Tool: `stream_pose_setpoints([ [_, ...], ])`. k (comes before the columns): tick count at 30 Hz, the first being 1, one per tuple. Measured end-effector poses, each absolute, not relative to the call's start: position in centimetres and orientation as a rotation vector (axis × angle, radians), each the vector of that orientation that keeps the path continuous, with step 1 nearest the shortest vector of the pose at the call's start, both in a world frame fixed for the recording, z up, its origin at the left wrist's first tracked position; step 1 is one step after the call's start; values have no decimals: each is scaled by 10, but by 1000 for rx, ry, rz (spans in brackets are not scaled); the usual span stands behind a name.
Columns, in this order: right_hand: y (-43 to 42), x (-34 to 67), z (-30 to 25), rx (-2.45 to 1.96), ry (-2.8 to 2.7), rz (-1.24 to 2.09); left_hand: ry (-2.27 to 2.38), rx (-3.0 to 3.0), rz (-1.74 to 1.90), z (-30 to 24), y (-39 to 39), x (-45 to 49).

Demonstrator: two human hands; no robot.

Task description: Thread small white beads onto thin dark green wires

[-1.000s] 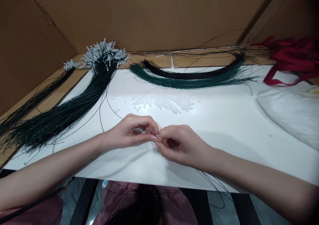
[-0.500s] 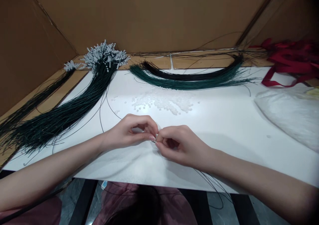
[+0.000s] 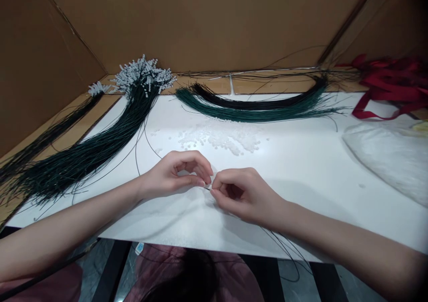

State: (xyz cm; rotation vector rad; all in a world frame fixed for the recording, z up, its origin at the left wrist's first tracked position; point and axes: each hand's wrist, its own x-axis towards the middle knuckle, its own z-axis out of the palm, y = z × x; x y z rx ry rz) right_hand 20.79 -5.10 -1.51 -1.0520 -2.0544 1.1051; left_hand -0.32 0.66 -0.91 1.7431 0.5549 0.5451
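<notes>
Both hands meet at the middle of the white table (image 3: 301,168). My left hand (image 3: 175,175) is curled, thumb and fingertips pinched on something tiny that I cannot make out. My right hand (image 3: 242,193) pinches the tip of a thin dark wire (image 3: 284,248) that trails back under my wrist and off the table's near edge. The two pinches almost touch. Just beyond the hands lies a scatter of small clear beads (image 3: 222,137).
A long bundle of dark green wires with white beaded tips (image 3: 100,137) fans out at the left. A curved bundle of plain green and black wires (image 3: 254,106) lies at the back. Red ribbon (image 3: 388,83) and a clear plastic bag (image 3: 391,155) sit at the right. Cardboard walls (image 3: 200,21) enclose the table.
The hands stay pinched together in the same spot; the left fingers have lifted and shifted slightly. Nothing else on the table has moved.
</notes>
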Motion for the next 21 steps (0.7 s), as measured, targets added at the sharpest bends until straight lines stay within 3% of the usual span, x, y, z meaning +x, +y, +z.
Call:
stream_pose_setpoints([
  [21, -52, 207, -16, -1045, -2008, 1084, 557, 1692, 591, -9, 7, -4],
])
